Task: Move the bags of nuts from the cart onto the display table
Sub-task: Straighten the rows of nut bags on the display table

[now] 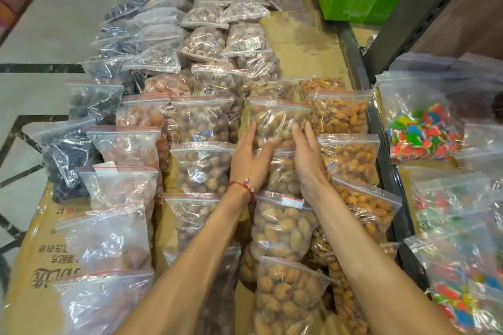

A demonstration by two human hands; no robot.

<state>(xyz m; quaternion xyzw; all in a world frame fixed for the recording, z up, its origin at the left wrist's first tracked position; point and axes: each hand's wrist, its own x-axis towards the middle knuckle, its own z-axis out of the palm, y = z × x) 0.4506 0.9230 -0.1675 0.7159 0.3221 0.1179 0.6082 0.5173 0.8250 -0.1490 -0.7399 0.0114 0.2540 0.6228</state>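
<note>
Head view: left hand [251, 156] and right hand [307, 156], fingers straight, flank and touch a clear zip bag of tan nuts [277, 119], red-striped at top, lying between them on the cardboard-covered tabletop [294, 43].

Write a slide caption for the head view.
A person's left hand and right hand flank a clear plastic zip bag of tan nuts amid rows of bags on a brown cardboard-covered table.
</note>
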